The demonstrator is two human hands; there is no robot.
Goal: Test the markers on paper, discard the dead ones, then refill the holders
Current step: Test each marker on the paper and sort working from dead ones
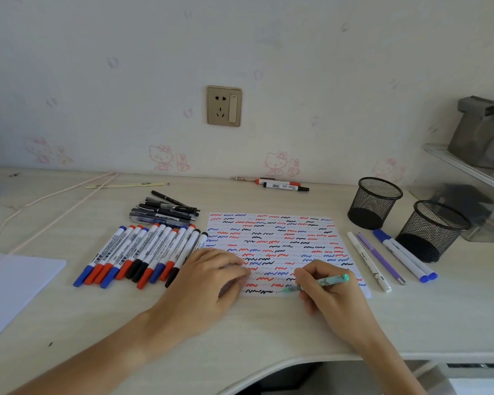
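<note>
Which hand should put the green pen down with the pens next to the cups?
Probably the right hand. It already holds the green pen, and the pens by the mesh cups lie on its side. The left hand presses the paper.

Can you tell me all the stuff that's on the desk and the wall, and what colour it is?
test paper: one, white with red, blue and black squiggles, desk middle
whiteboard markers: about a dozen, white with blue, red or black caps, in a row left of the paper
dark pens: a small pile, black, behind the row
mesh holders: two, black, far right
loose pens: four, white, purple and two blue-capped, right of the paper
markers by the wall: two or three, red and black caps
blank sheets: white, far left
socket: one, gold, wall
teal pen: one, in the right hand
left hand: flat on the paper
right hand: writing
</note>
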